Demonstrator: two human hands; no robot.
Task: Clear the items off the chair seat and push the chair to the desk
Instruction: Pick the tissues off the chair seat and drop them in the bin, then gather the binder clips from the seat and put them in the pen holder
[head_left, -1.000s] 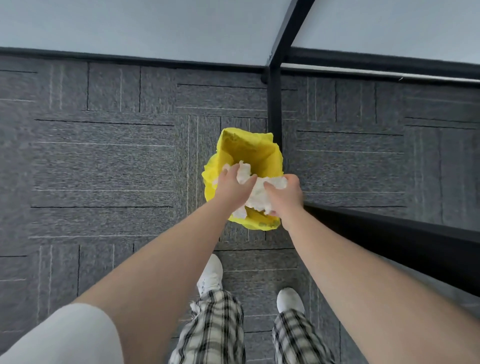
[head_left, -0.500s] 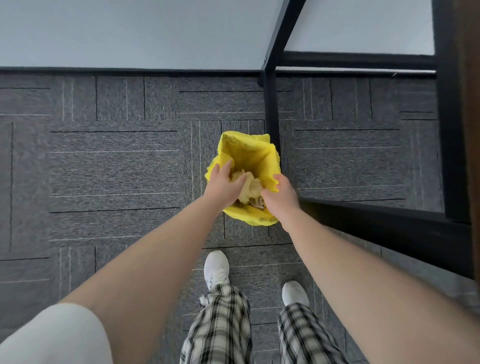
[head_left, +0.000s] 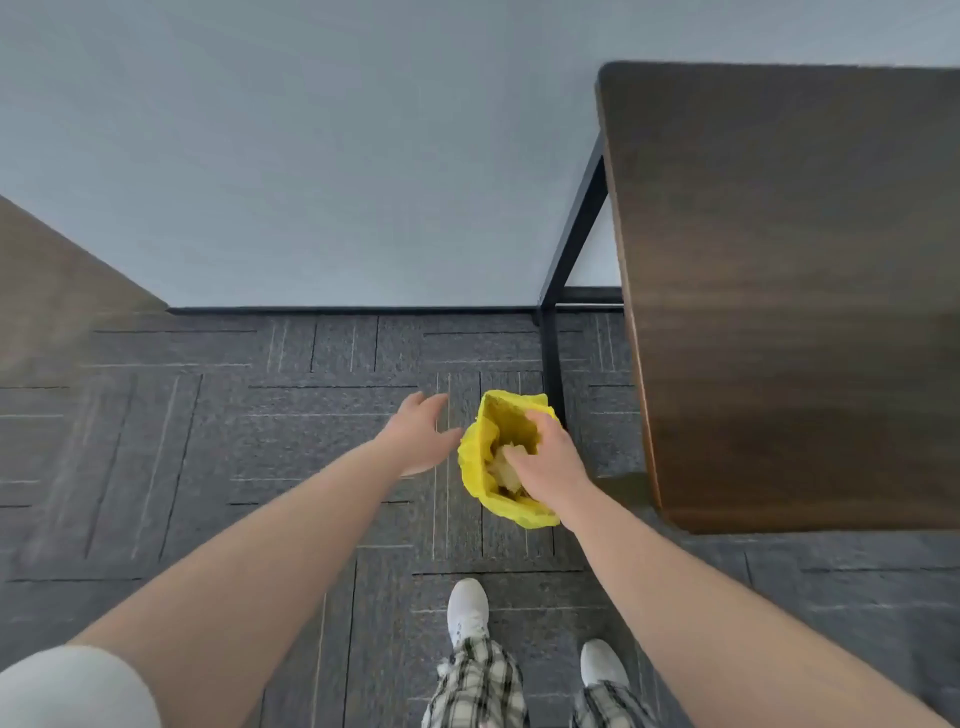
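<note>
While the right hand (head_left: 545, 462) reaches into the yellow-lined bin (head_left: 475, 467), its fingers (head_left: 511, 453) curl loosely over crumpled paper (head_left: 501, 467) just beneath them; whether they grip it cannot be told. Left hand (head_left: 418, 436), fingers spread and empty, hovers beside the rim. Risk: withdrawing fingers could snag the liner and tip the bin. Chair unseen.

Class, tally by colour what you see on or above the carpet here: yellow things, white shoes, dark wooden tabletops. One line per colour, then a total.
Yellow: 1, the yellow bin bag, holding crumpled paper
White: 2, the left shoe and right shoe
Dark wood: 1, the desk top
Total: 4
</note>
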